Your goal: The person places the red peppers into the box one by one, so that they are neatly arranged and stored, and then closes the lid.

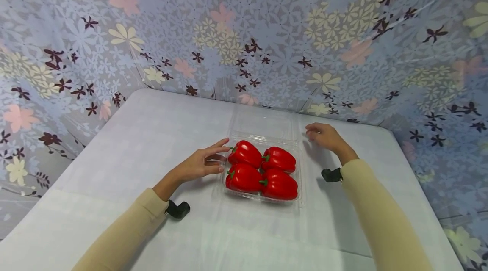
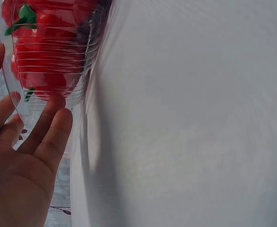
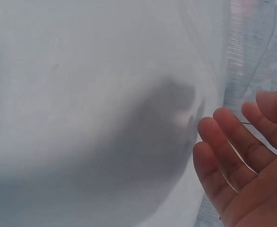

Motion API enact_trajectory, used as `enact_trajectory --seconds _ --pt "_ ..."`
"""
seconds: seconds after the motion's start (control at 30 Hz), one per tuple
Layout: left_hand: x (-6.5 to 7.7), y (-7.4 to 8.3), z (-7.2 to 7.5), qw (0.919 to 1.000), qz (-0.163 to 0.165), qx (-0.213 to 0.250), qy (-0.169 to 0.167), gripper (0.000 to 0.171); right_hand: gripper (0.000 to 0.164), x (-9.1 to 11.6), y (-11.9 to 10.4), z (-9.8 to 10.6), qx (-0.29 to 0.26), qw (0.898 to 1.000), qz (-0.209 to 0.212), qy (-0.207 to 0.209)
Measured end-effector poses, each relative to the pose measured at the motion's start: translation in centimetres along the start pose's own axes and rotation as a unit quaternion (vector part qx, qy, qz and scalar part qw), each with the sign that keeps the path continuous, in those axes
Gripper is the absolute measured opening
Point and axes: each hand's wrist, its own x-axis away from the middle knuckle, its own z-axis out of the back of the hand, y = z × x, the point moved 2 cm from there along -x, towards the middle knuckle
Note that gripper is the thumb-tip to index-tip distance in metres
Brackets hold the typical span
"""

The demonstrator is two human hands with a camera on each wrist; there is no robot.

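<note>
Several glossy red bell peppers (image 1: 279, 184) with green stems lie in two rows inside a clear plastic clamshell container (image 1: 301, 186). Its transparent lid (image 1: 263, 125) is folded back, away from the person. My left hand (image 1: 200, 163) is at the container's left side, fingers spread and loosely extended. In the left wrist view, fingertips of the left hand (image 2: 27, 170) are right at the ribbed wall of the container (image 2: 88, 61). Off to the right of the lid, my right hand (image 1: 324, 135) hovers with relaxed, slightly bent fingers; the right wrist view shows the palm (image 3: 261, 189) holding nothing.
A white cloth (image 1: 171, 118) covers the table. Behind it hangs floral-patterned fabric (image 1: 267, 29), close to the table's far edge. Dark wrist-worn devices (image 1: 179, 210) sit at both cuffs.
</note>
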Motion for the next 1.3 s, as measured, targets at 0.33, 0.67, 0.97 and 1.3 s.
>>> enact_trajectory --seconds 0.33,0.67,0.97,1.3 --pt "0.0 0.2 0.0 1.0000 -0.001 -0.004 -0.006 0.063 0.048 -1.2 0.0 0.1 -0.070 0.997 -0.028 0.000" --pt "-0.1 0.2 -0.1 1.0000 0.002 0.005 -0.008 0.064 0.054 -1.9 -0.7 -0.1 -0.205 0.977 -0.051 -0.029" --pt "-0.4 0.2 -0.5 0.9999 0.002 0.003 -0.017 0.064 0.056 -2.4 -0.3 -0.6 -0.234 0.968 -0.078 -0.049" --pt "-0.2 0.3 -0.3 0.9999 0.008 -0.002 -0.014 0.066 0.072 -2.8 -0.4 -1.0 -0.264 0.960 -0.082 -0.038"
